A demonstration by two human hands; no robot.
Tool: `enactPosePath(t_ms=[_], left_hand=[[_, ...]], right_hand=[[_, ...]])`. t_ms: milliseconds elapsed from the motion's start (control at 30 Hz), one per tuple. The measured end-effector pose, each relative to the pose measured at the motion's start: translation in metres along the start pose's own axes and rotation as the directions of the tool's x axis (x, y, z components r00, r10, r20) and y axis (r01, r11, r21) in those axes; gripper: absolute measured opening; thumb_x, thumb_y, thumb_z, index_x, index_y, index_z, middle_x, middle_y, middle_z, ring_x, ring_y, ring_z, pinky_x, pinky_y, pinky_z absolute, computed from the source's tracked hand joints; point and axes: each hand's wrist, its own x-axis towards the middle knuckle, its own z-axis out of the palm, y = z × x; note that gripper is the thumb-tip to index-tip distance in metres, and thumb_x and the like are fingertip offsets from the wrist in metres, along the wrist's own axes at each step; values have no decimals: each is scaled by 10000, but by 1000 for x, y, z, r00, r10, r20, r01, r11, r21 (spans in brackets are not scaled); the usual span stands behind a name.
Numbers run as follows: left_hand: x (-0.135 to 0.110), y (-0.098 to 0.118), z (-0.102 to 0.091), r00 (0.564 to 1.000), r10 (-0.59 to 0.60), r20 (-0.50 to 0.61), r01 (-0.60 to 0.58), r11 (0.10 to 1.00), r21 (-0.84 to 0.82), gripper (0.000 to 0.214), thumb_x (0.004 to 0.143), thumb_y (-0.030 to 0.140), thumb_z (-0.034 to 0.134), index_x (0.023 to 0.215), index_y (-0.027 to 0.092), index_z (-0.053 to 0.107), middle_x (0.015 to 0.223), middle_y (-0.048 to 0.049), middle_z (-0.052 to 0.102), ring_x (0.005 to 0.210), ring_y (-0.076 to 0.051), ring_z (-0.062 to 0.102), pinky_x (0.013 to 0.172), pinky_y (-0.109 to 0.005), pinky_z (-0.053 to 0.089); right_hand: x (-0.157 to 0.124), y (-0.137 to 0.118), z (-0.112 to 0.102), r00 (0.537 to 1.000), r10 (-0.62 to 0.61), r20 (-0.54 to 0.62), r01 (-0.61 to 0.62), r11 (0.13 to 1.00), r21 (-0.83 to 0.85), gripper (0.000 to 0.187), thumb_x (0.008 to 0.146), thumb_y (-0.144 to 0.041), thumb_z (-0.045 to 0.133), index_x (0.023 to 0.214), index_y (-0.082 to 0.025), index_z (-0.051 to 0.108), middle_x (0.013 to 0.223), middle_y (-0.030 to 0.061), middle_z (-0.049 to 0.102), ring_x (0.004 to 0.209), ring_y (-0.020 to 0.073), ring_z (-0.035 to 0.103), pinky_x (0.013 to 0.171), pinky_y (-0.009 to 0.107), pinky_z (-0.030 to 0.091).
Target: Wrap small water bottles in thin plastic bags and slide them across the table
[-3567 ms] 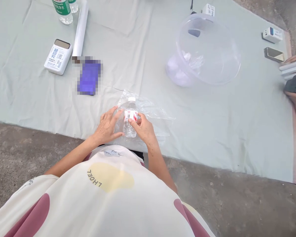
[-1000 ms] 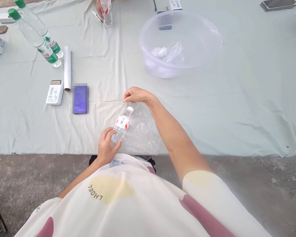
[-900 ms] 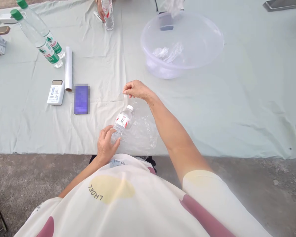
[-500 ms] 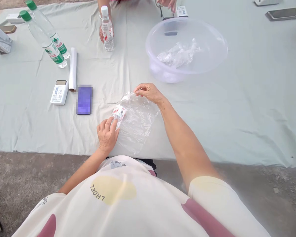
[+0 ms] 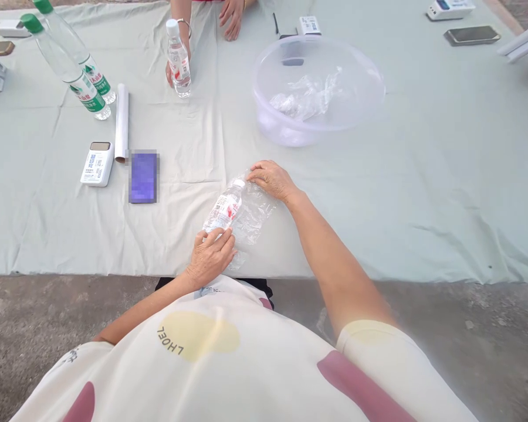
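Observation:
A small clear water bottle (image 5: pixel 226 210) with a red-and-white label and white cap lies tilted on the pale green cloth, wrapped in a sheet of clear plastic film (image 5: pixel 254 215). My left hand (image 5: pixel 211 257) rests over the bottle's base, fingers curled onto it and the film. My right hand (image 5: pixel 271 178) is at the cap end, fingers pressing the film down beside the cap.
A clear plastic basin (image 5: pixel 317 88) with crumpled film stands behind. To the left lie a roll of film (image 5: pixel 122 122), a white device (image 5: pixel 97 163) and a blurred purple rectangle (image 5: pixel 143 176). Two green-capped bottles (image 5: pixel 77 76) lean far left. Another person's hand (image 5: pixel 178 58) holds a bottle across the table.
The film, earlier lifted by my right hand, has come down over the bottle. The bottle has rolled right, and my left hand has followed onto its base.

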Motion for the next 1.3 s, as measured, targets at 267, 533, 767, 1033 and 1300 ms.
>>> enactPosePath(t_ms=[267, 533, 767, 1033, 1300], left_hand=[[-2, 13, 3, 990, 75, 122, -93, 985, 147, 153, 1030, 269, 498, 1057, 220, 641, 952, -93, 721, 1227, -267, 610, 877, -417, 388], [-6, 13, -5, 946, 252, 203, -233, 966, -111, 188, 1001, 186, 499, 1051, 242, 671, 950, -68, 757, 1085, -224, 666, 869, -386, 433], [4, -13, -32, 979, -177, -102, 93, 829, -551, 264, 1015, 241, 441, 1150, 232, 667, 1034, -54, 780, 958, -168, 721, 876, -338, 561], [38, -18, 6, 946, -318, 60, 323, 939, -119, 338, 954, 416, 621, 1178, 176, 700, 1395, -173, 628, 1418, -368, 489, 1089, -556, 440], [44, 31, 24, 944, -180, 276, 229, 961, -158, 750, 836, 755, 613, 1256, 135, 651, 1518, -242, 501, 1521, -443, 315, 1172, -631, 310]], right_hand=[[-26, -23, -27, 947, 200, -252, -183, 979, 91, 436, 905, -135, 417, 1198, -201, 733, 1262, 121, 687, 1057, 289, 652, 945, 492, 526], [-59, -94, -5, 998, -67, 1, 67, 996, 65, 327, 980, -312, 485, 1183, -249, 733, 1254, 81, 696, 961, 241, 682, 733, 367, 536], [-90, -93, 13, 988, 93, -125, -76, 988, 134, 319, 996, -389, 497, 1200, -265, 708, 1316, 75, 667, 916, 230, 695, 732, 380, 552], [-145, -90, 34, 918, 286, -274, -189, 925, 330, 362, 939, -546, 586, 1152, -256, 626, 1397, 134, 618, 1191, 300, 647, 875, 466, 582], [-181, -97, 43, 718, 631, -293, -450, 743, 496, 401, 871, -626, 583, 980, -241, 550, 1277, 173, 672, 966, 285, 722, 776, 447, 580]])
